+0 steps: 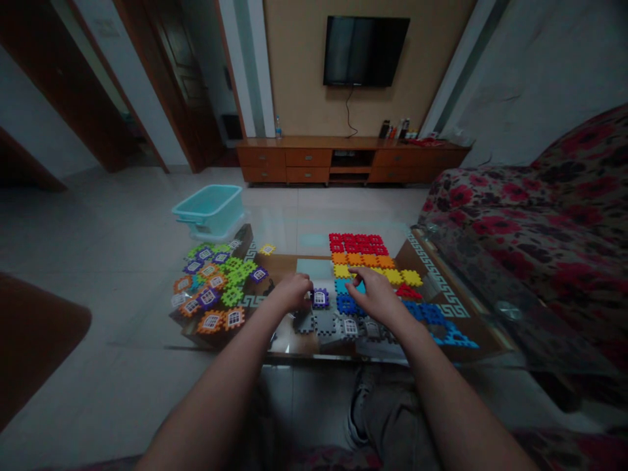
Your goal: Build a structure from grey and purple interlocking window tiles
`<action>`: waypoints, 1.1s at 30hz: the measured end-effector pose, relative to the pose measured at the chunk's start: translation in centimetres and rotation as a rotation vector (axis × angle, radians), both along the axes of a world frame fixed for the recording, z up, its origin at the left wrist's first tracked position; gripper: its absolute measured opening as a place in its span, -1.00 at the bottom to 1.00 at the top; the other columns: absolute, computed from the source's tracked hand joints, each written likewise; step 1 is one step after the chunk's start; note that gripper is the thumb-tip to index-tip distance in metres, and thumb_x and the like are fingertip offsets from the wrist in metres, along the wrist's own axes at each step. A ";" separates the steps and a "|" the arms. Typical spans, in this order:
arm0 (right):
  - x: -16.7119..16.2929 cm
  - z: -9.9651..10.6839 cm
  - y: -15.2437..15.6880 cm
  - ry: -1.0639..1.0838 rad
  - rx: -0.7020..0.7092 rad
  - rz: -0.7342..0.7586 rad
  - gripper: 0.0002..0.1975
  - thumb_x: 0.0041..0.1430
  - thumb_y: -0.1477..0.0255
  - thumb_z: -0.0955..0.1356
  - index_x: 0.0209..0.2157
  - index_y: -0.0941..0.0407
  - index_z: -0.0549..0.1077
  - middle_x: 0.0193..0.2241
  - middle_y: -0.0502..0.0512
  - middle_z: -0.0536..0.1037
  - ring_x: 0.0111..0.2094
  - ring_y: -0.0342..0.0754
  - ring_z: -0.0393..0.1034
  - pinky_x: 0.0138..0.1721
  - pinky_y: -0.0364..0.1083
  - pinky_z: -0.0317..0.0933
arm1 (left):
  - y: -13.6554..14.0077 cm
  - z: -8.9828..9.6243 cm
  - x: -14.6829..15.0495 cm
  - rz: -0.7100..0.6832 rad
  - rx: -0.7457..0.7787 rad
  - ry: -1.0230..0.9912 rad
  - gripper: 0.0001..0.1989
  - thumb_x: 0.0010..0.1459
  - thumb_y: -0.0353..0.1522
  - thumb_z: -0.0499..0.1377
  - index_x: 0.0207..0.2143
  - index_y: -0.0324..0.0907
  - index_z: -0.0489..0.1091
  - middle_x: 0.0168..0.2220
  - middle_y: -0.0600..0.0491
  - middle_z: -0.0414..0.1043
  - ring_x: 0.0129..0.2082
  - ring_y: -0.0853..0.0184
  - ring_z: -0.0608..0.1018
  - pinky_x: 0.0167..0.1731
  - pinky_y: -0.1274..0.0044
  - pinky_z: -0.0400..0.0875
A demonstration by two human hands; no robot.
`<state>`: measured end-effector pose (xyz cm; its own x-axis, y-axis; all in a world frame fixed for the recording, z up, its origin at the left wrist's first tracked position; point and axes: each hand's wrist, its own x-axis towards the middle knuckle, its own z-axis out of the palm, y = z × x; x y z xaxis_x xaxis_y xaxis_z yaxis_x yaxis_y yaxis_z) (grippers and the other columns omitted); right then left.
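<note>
My left hand is over the near middle of the glass table, its fingers curled down. Their tips are close to the left edge of a purple window tile; what they grip, if anything, is hidden. Just below lies a row of grey interlocking tiles, some with window pieces. My right hand hovers above the light-blue tile and dark-blue tiles, thumb and index finger apart. Beyond it are rows of yellow tiles, orange tiles and red tiles.
Mixed green, purple and orange tiles lie loosely at the table's left. A turquoise bin stands beyond them. Blue tiles lie near the right front. A flowered sofa borders the right side; a low cabinet stands at the far wall.
</note>
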<state>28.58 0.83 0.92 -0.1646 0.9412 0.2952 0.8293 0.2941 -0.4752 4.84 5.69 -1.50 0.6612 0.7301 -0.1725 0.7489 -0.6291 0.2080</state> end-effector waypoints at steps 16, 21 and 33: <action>-0.1 0.4 -0.5 -0.043 -0.088 0.028 -0.66 0.19 0.45 0.35 -0.01 0.27 0.46 -0.28 0.20 0.56 -0.24 0.02 0.43 -0.16 -0.06 0.23 | 0.9 -0.5 1.7 -0.041 -0.027 0.032 -0.71 -0.01 -0.32 0.27 -0.19 -0.19 0.56 -0.19 -0.11 0.54 -0.22 0.23 0.54 -0.22 0.50 0.40; -0.1 0.4 -0.5 -0.049 -0.109 0.027 -0.65 0.19 0.46 0.35 0.00 0.28 0.46 -0.29 0.18 0.56 -0.24 0.02 0.43 -0.17 -0.06 0.22 | 0.9 -0.2 1.6 -0.022 -0.062 0.039 -0.70 -0.03 -0.33 0.29 -0.18 -0.19 0.56 -0.16 -0.12 0.54 -0.21 0.21 0.55 -0.19 0.47 0.41; -0.2 0.6 -0.6 -0.066 -0.143 0.037 -0.66 0.21 0.45 0.34 0.00 0.27 0.46 -0.29 0.19 0.57 -0.26 0.01 0.43 -0.18 -0.08 0.22 | 0.6 0.0 1.8 -0.022 -0.052 0.062 -0.70 -0.02 -0.33 0.28 -0.19 -0.23 0.55 -0.15 -0.16 0.52 -0.20 0.19 0.55 -0.19 0.47 0.42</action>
